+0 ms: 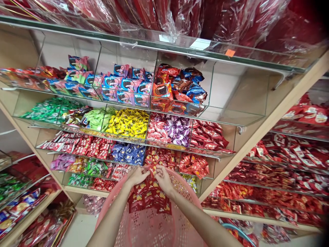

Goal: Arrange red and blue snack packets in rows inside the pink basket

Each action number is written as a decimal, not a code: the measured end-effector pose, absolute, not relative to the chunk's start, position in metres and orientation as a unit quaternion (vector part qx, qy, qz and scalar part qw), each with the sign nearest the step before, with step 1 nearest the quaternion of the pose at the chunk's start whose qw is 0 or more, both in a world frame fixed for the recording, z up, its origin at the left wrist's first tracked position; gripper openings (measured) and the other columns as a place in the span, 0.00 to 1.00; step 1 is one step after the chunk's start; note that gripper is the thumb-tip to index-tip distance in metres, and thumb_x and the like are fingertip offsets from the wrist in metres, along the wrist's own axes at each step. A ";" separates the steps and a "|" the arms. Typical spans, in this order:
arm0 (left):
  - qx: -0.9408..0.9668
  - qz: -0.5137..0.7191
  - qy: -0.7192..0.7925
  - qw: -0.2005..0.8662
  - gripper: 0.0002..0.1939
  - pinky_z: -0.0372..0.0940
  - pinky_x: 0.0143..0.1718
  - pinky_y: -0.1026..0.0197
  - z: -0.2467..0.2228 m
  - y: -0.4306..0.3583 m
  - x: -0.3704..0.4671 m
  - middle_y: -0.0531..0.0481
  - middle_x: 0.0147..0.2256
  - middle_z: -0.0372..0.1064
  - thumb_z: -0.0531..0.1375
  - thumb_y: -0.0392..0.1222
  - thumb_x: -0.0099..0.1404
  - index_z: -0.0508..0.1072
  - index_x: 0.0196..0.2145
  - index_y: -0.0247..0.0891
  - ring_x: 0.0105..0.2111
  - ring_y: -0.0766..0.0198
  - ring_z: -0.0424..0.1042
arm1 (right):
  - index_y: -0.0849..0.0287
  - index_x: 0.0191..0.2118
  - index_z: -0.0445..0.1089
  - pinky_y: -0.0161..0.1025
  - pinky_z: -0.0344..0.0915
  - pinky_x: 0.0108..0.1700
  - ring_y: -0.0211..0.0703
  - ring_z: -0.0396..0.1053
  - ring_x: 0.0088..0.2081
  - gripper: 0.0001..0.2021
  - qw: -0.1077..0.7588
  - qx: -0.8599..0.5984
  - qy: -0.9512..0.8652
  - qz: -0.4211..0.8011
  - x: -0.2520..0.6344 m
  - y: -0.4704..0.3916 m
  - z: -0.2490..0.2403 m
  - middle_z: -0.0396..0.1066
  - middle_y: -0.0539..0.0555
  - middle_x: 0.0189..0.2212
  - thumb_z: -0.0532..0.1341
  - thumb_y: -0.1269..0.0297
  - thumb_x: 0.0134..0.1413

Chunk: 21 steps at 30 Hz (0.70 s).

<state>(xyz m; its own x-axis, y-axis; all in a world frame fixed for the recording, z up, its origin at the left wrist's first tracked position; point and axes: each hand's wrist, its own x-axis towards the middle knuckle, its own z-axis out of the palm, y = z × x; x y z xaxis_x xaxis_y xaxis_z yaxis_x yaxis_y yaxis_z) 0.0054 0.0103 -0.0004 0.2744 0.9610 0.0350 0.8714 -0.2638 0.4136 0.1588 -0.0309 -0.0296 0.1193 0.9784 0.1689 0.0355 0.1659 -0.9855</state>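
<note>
Above the inside of a pink perforated plastic basket [190, 183], my left hand [138, 175] and my right hand [163, 179] are close together, fingers closed. Between their fingertips is a small red candy packet [153, 171] with a yellow-orange print, pinched from both sides. Below it, more red candy packets [149, 198] of the same print form a cluster within the basket; whether they are joined to the held one I cannot tell. On the shelf just behind the basket rim lie red wrapped candies [161, 157] of similar look.
Glass shelves with dividers hold yellow candies [128, 122], blue candies [128, 153], purple candies [177, 128] and cookie packs [125, 85]. A wooden upright [264, 127] slants at the right, beside another shelf of red packets [277, 171]. Plastic-wrapped red goods [144, 17] fill the top.
</note>
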 end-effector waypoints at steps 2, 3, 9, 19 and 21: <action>0.785 0.137 0.583 0.158 0.20 0.59 0.42 0.56 -0.001 0.011 0.005 0.46 0.34 0.70 0.50 0.55 0.55 0.74 0.25 0.39 0.36 0.57 0.67 | 0.59 0.39 0.61 0.38 0.63 0.42 0.38 0.65 0.36 0.15 0.558 -0.493 -0.517 0.423 0.157 -0.031 -0.029 0.66 0.52 0.34 0.59 0.62 0.43; 0.787 0.133 0.581 0.156 0.19 0.59 0.42 0.55 -0.001 0.011 0.005 0.46 0.34 0.70 0.50 0.54 0.55 0.74 0.26 0.39 0.36 0.56 0.67 | 0.59 0.38 0.61 0.38 0.62 0.43 0.39 0.65 0.37 0.15 0.558 -0.494 -0.519 0.418 0.155 -0.031 -0.029 0.66 0.53 0.34 0.61 0.61 0.42; 0.788 0.124 0.584 0.151 0.13 0.59 0.42 0.55 -0.003 0.012 0.004 0.47 0.34 0.69 0.53 0.48 0.52 0.74 0.27 0.40 0.38 0.55 0.66 | 0.58 0.39 0.61 0.40 0.62 0.45 0.41 0.66 0.40 0.17 0.546 -0.479 -0.577 0.373 0.154 -0.031 -0.033 0.67 0.53 0.37 0.64 0.61 0.40; 0.781 0.153 0.579 0.176 0.22 0.58 0.41 0.57 -0.001 0.009 0.005 0.48 0.33 0.69 0.51 0.61 0.53 0.73 0.24 0.39 0.36 0.57 0.66 | 0.54 0.47 0.63 0.44 0.55 0.47 0.47 0.61 0.45 0.21 0.253 -0.550 -0.776 0.176 0.192 -0.059 -0.025 0.67 0.54 0.42 0.62 0.63 0.43; 0.782 0.152 0.578 0.175 0.22 0.58 0.41 0.57 0.000 0.009 0.005 0.48 0.33 0.69 0.52 0.60 0.53 0.73 0.23 0.40 0.36 0.57 0.66 | 0.54 0.48 0.62 0.44 0.53 0.48 0.47 0.59 0.47 0.22 0.197 -0.536 -0.807 0.148 0.191 -0.065 -0.024 0.65 0.54 0.44 0.61 0.63 0.44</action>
<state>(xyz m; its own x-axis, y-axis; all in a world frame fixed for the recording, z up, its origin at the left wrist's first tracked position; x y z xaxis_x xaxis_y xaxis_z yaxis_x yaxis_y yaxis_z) 0.0048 0.0094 -0.0002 0.2847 0.9580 0.0352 0.8513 -0.2696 0.4502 0.1910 -0.0650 -0.0245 -0.3469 0.9243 0.1593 0.8080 0.3807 -0.4497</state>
